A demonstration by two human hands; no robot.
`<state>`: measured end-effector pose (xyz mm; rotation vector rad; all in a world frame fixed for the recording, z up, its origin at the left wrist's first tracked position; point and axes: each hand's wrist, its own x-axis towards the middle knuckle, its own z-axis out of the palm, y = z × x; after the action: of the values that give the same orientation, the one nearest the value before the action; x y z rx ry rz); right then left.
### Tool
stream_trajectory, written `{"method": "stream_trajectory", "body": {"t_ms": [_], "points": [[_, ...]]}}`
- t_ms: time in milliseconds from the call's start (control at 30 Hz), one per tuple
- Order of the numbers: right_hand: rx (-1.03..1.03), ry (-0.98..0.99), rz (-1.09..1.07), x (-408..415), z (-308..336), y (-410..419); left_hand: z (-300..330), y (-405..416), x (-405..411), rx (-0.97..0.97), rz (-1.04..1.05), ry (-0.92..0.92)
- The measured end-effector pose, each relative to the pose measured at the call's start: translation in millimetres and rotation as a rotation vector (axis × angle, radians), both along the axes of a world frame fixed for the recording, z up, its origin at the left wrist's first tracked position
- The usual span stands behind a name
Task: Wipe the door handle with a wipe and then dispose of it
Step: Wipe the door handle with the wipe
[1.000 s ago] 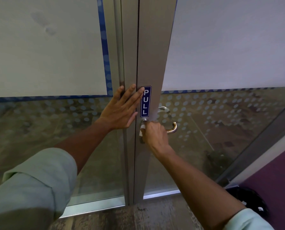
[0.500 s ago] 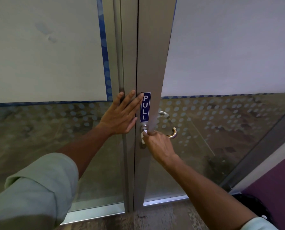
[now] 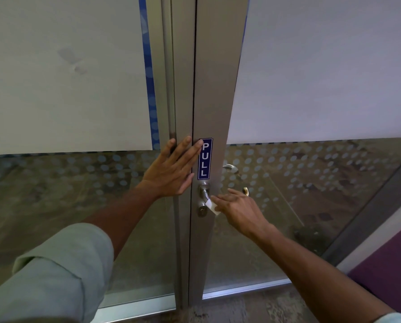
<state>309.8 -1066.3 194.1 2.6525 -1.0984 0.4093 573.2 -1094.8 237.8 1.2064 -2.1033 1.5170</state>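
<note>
Against brushed-metal door handle, right hand pressing small white wipe

My sleeve is pale green, and the wipe under my fingers is white against the silver door handle. The sign reads PULL in white letters on dark blue. The glass carries rows of pale blue dots, and the wall at right is purple.

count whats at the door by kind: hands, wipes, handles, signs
Bare hands: 2, left hand flat on the frame, right hand pinching the wipe
Small white wipe: 1
Silver metal door handle: 1
Blue PULL sign: 1
Total: 5
</note>
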Motion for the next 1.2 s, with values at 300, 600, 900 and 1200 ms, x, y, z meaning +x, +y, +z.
{"method": "stream_trajectory", "body": {"t_ms": [300,600,900,1200], "points": [[0.036,0.097,0.126,-22.7,4.2,-21.2,-1.3,-1.0,-0.3,-0.012,-0.002,0.004],[0.126,0.118,0.134,-60.6,4.5,-35.0,-3.1,-2.4,-0.6,-0.018,-0.011,0.009],[0.193,0.299,0.139,-82.0,22.2,-51.5,-4.4,-2.8,0.8,-0.023,-0.01,0.01],[0.18,0.297,0.195,-93.2,25.0,-68.6,-6.4,-4.8,1.0,-0.045,0.012,-0.002]]}}
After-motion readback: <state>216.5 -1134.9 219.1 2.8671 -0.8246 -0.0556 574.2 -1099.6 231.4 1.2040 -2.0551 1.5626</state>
